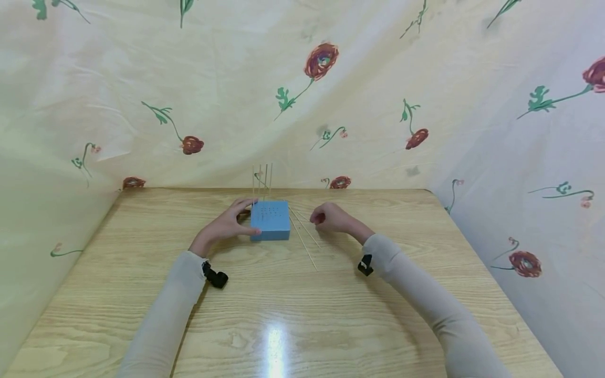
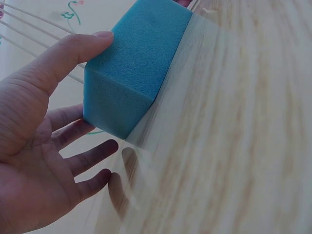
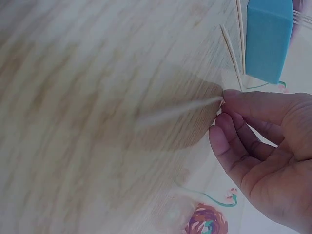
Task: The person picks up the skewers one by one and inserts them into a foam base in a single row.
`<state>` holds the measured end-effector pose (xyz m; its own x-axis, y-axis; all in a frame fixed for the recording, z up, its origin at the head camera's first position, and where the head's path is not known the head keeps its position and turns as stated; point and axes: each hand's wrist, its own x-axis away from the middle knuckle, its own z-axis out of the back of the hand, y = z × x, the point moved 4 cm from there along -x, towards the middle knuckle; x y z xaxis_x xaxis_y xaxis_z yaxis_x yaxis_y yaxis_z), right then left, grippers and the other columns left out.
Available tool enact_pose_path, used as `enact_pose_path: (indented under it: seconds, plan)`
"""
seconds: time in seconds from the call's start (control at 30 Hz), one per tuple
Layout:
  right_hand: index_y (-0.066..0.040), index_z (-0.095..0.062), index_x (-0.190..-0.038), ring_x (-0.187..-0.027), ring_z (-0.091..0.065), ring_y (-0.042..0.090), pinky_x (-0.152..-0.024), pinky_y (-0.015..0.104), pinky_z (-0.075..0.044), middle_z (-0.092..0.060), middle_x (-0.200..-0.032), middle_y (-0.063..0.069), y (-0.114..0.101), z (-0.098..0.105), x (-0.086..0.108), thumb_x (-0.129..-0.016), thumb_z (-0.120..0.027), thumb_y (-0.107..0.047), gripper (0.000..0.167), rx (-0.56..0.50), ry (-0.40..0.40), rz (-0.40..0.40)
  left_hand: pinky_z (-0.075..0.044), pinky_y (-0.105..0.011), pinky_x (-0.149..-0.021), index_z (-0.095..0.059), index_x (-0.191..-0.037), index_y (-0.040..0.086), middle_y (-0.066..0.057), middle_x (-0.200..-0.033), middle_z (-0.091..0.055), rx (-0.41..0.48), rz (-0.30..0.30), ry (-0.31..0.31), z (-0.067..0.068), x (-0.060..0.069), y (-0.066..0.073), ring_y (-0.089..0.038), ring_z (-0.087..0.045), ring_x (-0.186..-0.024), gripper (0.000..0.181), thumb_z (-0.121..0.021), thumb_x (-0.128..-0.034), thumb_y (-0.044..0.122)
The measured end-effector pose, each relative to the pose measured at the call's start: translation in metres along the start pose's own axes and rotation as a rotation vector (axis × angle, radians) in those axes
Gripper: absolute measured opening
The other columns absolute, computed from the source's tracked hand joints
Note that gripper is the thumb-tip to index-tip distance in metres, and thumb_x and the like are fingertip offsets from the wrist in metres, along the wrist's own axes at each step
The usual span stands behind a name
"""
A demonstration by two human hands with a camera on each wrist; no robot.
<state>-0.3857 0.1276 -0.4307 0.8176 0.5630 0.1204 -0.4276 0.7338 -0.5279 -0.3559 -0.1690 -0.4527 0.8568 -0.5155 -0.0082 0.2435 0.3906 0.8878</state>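
Observation:
A blue foam block (image 1: 270,235) with rows of small holes in its top lies flat on the table. Several thin wooden sticks (image 1: 260,181) stand upright along its left part. My left hand (image 1: 227,223) holds the block from the left side, thumb on the front face; in the left wrist view the two lowest fingers hang off the foam. To the right of the block my right hand (image 1: 331,218) pinches a thin wooden stick (image 3: 180,111), blurred in the right wrist view, between thumb and fingertips. Loose sticks (image 1: 304,242) lie between block and right hand.
The wood-grain table (image 1: 264,294) carries the block and the loose sticks. Behind it and along the sides hangs a pale cloth (image 1: 227,79) with red flowers. A black strap mount (image 1: 217,277) sits on the left wrist, another (image 1: 365,265) on the right.

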Motion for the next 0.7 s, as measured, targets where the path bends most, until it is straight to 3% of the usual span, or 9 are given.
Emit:
enact_pose_path:
  seconds: [0.7]
  plan:
    - [-0.005,-0.077,-0.092,-0.077,-0.061,0.012,-0.07,0.024,-0.052,-0.072,-0.086,0.006,0.035,0.011,0.01,-0.089,-0.072,-0.001,0.007,-0.072,0.004,-0.011,-0.029,-0.064,-0.119,-0.024,-0.163,0.009,-0.02,-0.165,-0.016,-0.002,-0.012,0.0,0.0,-0.001,0.0,-0.046,-0.027,-0.149,0.091,-0.079,-0.0909,0.016]
